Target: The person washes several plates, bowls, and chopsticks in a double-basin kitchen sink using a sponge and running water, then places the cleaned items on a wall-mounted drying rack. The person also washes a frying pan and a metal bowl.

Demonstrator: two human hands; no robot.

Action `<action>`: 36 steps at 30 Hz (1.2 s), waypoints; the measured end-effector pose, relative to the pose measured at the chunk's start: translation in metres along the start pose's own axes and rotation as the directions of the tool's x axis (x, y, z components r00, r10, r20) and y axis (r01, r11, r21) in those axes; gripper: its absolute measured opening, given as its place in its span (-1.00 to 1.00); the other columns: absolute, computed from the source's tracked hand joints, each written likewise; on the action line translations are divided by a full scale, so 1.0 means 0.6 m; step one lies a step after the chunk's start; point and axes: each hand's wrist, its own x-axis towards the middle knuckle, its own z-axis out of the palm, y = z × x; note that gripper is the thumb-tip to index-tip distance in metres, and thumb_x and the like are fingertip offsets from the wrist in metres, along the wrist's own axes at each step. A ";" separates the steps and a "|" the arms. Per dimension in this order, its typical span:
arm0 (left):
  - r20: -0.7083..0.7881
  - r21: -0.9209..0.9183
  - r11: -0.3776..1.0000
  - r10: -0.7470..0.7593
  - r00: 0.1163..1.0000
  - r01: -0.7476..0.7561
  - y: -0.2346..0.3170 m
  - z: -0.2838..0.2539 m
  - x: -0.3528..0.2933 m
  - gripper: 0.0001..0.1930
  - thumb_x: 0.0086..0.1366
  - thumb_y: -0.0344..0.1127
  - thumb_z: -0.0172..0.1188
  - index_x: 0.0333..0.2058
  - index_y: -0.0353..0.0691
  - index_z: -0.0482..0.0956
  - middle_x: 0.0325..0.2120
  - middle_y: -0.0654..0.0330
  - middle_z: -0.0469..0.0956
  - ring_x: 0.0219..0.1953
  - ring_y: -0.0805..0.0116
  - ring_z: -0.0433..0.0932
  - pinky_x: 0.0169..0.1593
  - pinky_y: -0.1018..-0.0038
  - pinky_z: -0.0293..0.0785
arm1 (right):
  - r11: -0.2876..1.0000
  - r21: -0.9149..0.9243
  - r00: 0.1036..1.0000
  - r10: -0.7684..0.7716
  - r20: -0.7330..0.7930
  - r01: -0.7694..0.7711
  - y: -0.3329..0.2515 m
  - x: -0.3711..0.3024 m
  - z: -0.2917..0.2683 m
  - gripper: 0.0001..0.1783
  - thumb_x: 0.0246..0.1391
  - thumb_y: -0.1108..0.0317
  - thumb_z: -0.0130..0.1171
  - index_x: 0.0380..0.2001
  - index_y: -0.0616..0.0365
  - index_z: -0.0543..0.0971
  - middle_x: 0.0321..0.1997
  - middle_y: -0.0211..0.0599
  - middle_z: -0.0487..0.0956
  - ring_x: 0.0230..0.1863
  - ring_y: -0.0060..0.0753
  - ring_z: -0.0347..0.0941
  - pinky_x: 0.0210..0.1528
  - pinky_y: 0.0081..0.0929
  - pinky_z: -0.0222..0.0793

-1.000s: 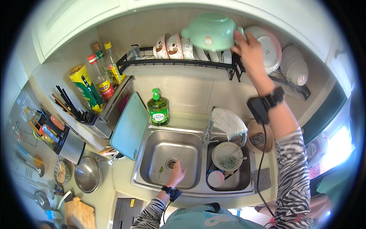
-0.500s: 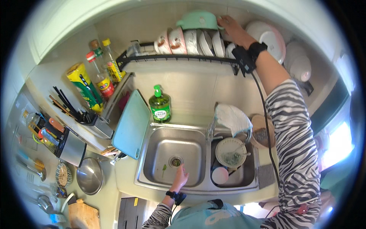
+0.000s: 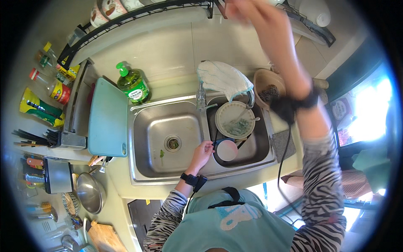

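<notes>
My left hand (image 3: 202, 155) is at the divider between the two sink basins, its fingers curled at the edge of a dark bluish thing (image 3: 220, 142) beside a small pinkish-white bowl (image 3: 227, 150). What its fingertips grip is hard to make out. Behind that bowl, in the right basin (image 3: 256, 145), stands a patterned bowl (image 3: 224, 110) with a spoon handle and greenish matter in it. My right hand (image 3: 256, 12) is raised at the top edge, in front of the dish rack (image 3: 168, 6); motion smears its fingers. Green bits lie in the left basin (image 3: 147, 126).
A white cloth (image 3: 224, 77) hangs over the faucet. To its right is a beige basket (image 3: 262, 80) with a scouring pad. A green soap bottle (image 3: 135, 86) and a blue cutting board (image 3: 108, 117) stand left. A cable hangs from my right wrist.
The view has tilted downward, so the green pot on the rack is out of sight. My right hand has left the pot's handle. My left hand has shifted right, from the left basin to the divider.
</notes>
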 end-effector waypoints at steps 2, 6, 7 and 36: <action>0.106 0.028 0.996 -0.089 0.990 0.087 -0.007 0.030 0.030 -0.81 0.31 -0.50 0.04 -0.10 -0.32 0.42 -0.34 0.13 0.52 -0.35 0.38 0.60 -0.32 0.51 0.55 | 0.955 0.235 0.973 0.210 -0.100 -0.181 0.052 -0.183 0.017 -0.83 0.18 0.48 0.02 -0.46 0.30 0.53 -0.61 -0.40 0.49 -0.50 -0.67 0.39 -0.42 -0.63 0.34; -0.025 -0.009 0.983 -0.181 0.983 0.181 -0.059 0.086 0.123 -0.76 0.22 -0.56 0.02 -0.11 -0.36 0.41 -0.39 0.12 0.52 -0.40 0.37 0.58 -0.36 0.48 0.56 | 0.714 0.241 0.750 0.652 0.111 -0.657 0.225 -0.453 0.085 -0.86 0.16 0.52 -0.01 -0.38 0.30 0.55 -0.45 -0.27 0.58 -0.39 -0.52 0.51 -0.30 -0.53 0.42; -0.089 -0.035 0.972 -0.234 0.968 0.232 -0.078 0.095 0.150 -0.74 0.17 -0.57 0.03 -0.13 -0.37 0.42 -0.43 0.12 0.53 -0.43 0.36 0.59 -0.38 0.47 0.55 | 0.620 0.052 0.619 0.768 0.164 -0.783 0.270 -0.503 0.107 -0.86 0.12 0.56 -0.02 -0.34 0.28 0.55 -0.38 -0.23 0.60 -0.31 -0.43 0.55 -0.23 -0.44 0.44; 0.401 -0.532 0.639 -0.387 0.830 0.555 0.031 0.206 0.148 -0.66 0.42 -0.13 -0.12 -0.11 -0.27 0.46 -0.39 0.22 0.51 -0.40 0.43 0.48 -0.36 0.49 0.47 | 0.175 0.030 0.164 0.834 0.528 -0.984 0.336 -0.612 0.139 -0.77 0.01 0.50 0.00 -0.20 0.30 0.42 -0.39 0.15 0.56 -0.29 0.19 0.54 -0.25 -0.20 0.47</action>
